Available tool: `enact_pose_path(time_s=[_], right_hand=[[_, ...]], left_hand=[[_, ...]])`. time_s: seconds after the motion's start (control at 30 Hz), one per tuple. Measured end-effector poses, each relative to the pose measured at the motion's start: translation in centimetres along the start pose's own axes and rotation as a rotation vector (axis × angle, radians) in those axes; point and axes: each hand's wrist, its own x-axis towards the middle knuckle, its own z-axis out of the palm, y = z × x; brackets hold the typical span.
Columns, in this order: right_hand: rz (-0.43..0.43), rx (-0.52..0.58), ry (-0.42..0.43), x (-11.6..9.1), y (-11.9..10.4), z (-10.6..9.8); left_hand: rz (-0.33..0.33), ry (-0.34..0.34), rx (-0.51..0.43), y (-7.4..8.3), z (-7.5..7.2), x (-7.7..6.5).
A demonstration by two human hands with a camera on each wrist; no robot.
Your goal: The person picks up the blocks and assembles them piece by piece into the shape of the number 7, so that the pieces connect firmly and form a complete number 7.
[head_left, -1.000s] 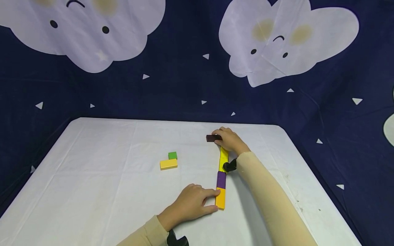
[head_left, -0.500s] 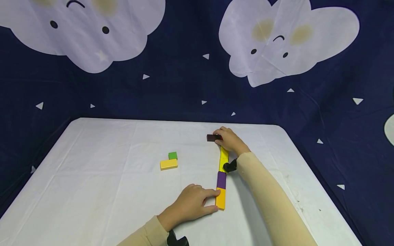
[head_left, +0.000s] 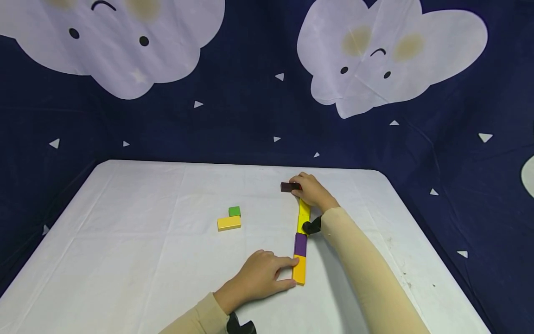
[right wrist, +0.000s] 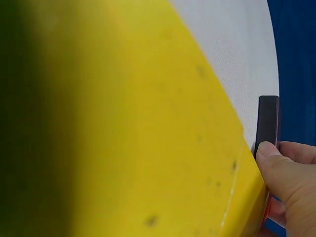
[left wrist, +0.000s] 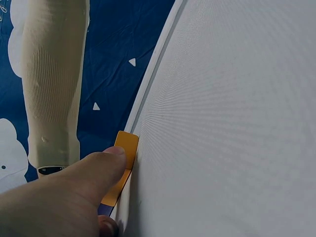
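Observation:
My left hand [head_left: 260, 276] holds the orange block [head_left: 299, 270] at the near end of a row, thumb at its near corner and forefinger near its far end. A purple block [head_left: 300, 244] follows, then a yellow stretch [head_left: 303, 215], partly hidden by the black wrist strap. At the far end my right hand [head_left: 312, 189] pinches a dark brown block [head_left: 287, 187] lying crosswise. In the right wrist view, the thumb presses the side of the dark block [right wrist: 267, 121]. A thin red edge [right wrist: 268, 207] shows under the hand; the rest of that piece is hidden.
Left of the row, a gold-yellow block [head_left: 229, 223] lies against a smaller green block [head_left: 234, 211]. Everything stands on a white-covered table [head_left: 125, 260]. A dark blue curtain [head_left: 242, 125] with cloud prints hangs behind its far edge.
The dark block and my right hand have shifted very slightly to the right. My left hand and the other blocks look the same.

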Motion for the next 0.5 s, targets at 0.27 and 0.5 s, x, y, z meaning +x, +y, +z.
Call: enact_pose_path(time_s=[0.27, 0.5], right_hand=[[0.022, 0.01, -0.013, 0.01, -0.06, -0.09], [0.01, 0.018, -0.005, -0.1, -0.28, -0.13]], left_hand=[[0.005, 0.002, 0.002, -0.05, 0.08, 0.05], [0.008, 0.006, 0.006, -0.08, 0.13, 0.04]])
